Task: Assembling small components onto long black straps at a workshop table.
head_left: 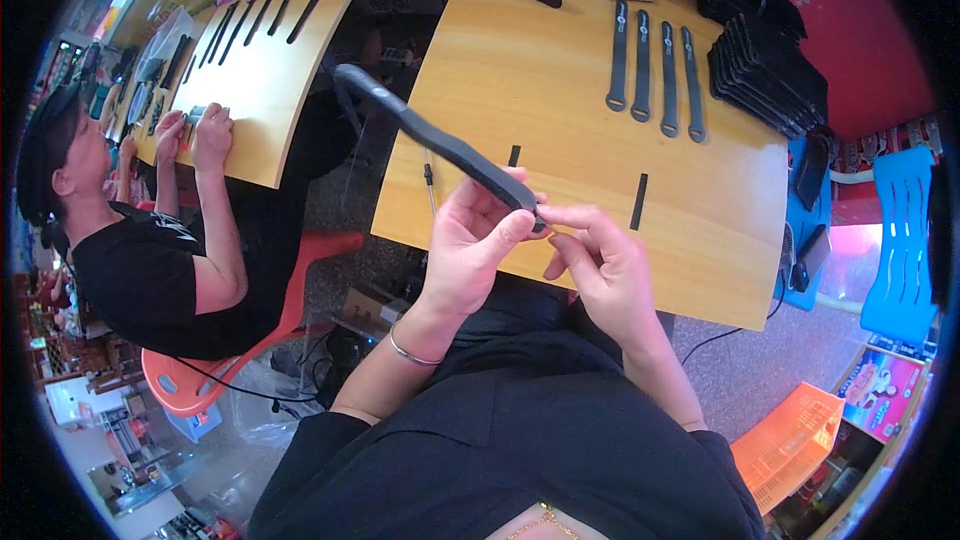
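I hold a long dark grey rubber strap (420,125) above the near edge of a wooden table (540,90). My left hand (470,245) grips the strap's near end from below, thumb on top. At that same end my right hand (600,265) pinches with fingertips; what sits between them is too small to tell. The strap's free end points up and left, past the table's edge.
Several grey straps (655,75) lie in a row on the far right of the table, beside stacks of black pieces (765,65). Two short black strips (639,202) lie near my hands. At the left a seated person (150,260) works with straps at another table (260,60).
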